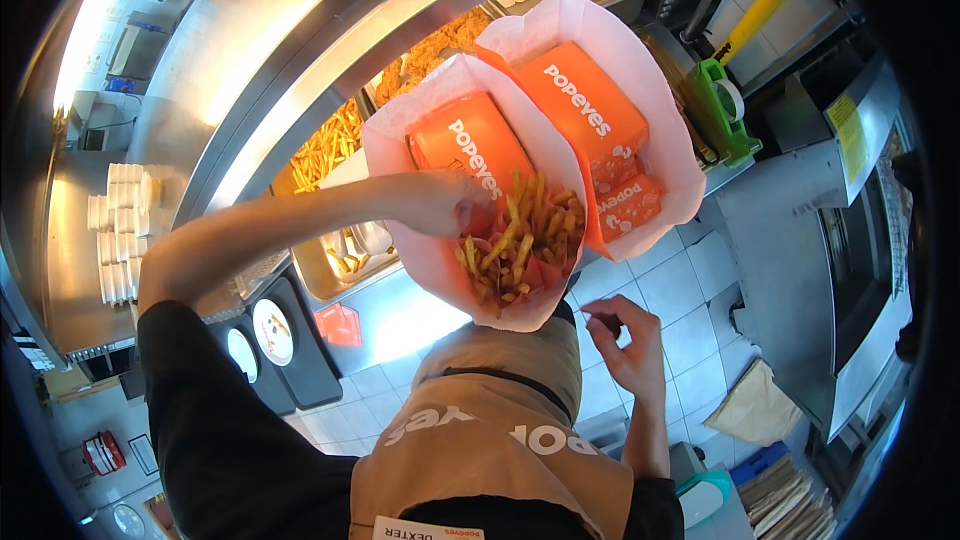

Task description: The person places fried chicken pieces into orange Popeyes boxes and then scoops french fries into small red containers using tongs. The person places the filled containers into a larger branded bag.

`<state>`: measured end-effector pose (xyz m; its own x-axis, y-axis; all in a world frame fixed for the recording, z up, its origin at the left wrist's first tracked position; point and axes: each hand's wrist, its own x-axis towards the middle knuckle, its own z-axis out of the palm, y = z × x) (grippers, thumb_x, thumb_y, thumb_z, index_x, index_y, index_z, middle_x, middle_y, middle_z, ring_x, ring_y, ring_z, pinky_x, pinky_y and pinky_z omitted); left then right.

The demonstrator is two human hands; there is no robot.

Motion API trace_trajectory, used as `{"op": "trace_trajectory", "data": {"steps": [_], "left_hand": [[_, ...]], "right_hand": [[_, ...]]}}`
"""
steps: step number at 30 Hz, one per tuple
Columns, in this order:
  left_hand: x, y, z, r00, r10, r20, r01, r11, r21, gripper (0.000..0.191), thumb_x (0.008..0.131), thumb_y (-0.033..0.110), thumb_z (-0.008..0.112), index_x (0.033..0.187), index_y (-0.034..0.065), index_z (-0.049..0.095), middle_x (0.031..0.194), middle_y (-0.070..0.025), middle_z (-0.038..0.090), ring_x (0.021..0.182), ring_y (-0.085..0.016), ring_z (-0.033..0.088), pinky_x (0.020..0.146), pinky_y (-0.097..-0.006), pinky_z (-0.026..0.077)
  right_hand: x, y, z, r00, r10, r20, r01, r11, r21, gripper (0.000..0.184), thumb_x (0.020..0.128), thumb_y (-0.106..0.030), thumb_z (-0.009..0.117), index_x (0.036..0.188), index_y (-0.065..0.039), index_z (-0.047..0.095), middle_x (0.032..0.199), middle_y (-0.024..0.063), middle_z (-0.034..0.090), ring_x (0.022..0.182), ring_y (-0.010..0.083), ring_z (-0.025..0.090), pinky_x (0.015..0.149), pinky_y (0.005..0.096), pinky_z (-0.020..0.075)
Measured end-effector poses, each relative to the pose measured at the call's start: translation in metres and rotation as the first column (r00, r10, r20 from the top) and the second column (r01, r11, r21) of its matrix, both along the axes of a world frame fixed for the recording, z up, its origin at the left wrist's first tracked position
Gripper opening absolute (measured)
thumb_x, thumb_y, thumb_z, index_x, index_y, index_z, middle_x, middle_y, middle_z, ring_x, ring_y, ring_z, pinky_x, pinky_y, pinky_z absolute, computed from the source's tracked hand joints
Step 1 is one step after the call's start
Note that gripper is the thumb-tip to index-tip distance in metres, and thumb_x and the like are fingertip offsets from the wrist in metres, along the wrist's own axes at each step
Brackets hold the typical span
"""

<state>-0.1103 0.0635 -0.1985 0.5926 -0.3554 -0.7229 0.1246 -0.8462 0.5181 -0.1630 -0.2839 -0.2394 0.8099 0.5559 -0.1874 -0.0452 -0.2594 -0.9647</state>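
My left hand (457,206), slightly blurred, reaches into the nearer white paper bag (390,150), its fingers at a red carton of french fries (525,240). The fingertips are partly hidden; they look closed on the carton's edge. Beside the fries in this bag lies an orange Popeyes box (469,135). Below the bag's right side is my right hand (626,341), fingers bent and apart, with nothing seen in it. A second white bag (667,120) stands behind to the right, holding an orange Popeyes box (585,94) and smaller orange printed packages (630,206).
Trays of fries (330,146) and fried chicken (450,37) lie behind the bags, under the metal shelf. Stacked white cups (120,247) stand at the left. A dark tray (311,352) with round lids is lower left; a green tape dispenser (720,112) is at the right.
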Motion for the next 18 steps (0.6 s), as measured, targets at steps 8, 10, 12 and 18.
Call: {"op": "trace_trajectory", "data": {"steps": [8,10,12,18], "left_hand": [[-0.005,-0.011,-0.021,0.902,0.313,-0.298,-0.374,0.911,-0.173,0.045,0.073,-0.009,0.057,0.116,-0.0018,0.066,0.094,-0.0043,0.068,0.087,-0.014,0.063,0.077,-0.0301,0.052],[-0.007,-0.009,-0.021,0.903,0.297,-0.311,-0.372,0.902,-0.218,0.044,0.072,-0.010,0.056,0.114,-0.0016,0.066,0.096,-0.0035,0.068,0.085,-0.013,0.063,0.076,-0.0289,0.052],[-0.004,-0.005,-0.016,0.900,0.260,-0.351,-0.356,0.902,-0.244,0.044,0.072,-0.010,0.055,0.113,-0.0006,0.066,0.098,-0.0036,0.068,0.085,-0.013,0.063,0.078,-0.0273,0.051],[-0.016,0.016,0.043,0.966,0.235,0.112,-0.220,0.967,-0.131,0.049,0.074,-0.005,0.058,0.119,0.0102,0.068,0.109,-0.0068,0.069,0.106,-0.021,0.064,0.087,-0.0306,0.052]], "right_hand": [[-0.028,0.034,-0.051,0.986,-0.157,-0.047,0.162,0.977,0.141,0.038,0.084,0.004,0.064,0.120,-0.001,0.058,0.096,0.0051,0.063,0.076,0.0113,0.057,0.069,0.0254,0.0471],[-0.034,0.039,-0.062,0.976,-0.195,-0.096,0.209,0.963,0.170,0.045,0.082,0.001,0.067,0.125,0.001,0.052,0.116,0.0130,0.058,0.095,0.0181,0.058,0.079,0.0297,0.0491],[-0.037,0.045,-0.074,0.954,-0.275,0.121,0.259,0.956,0.138,0.051,0.082,-0.003,0.068,0.129,0.000,0.049,0.127,0.0164,0.052,0.110,0.0240,0.054,0.089,0.0353,0.0467],[-0.051,0.076,-0.125,0.950,-0.292,0.115,0.254,0.930,0.265,0.084,0.094,-0.027,0.063,0.156,-0.001,0.011,0.151,0.0202,0.025,0.141,0.0342,0.028,0.117,0.0447,0.0247]]}}
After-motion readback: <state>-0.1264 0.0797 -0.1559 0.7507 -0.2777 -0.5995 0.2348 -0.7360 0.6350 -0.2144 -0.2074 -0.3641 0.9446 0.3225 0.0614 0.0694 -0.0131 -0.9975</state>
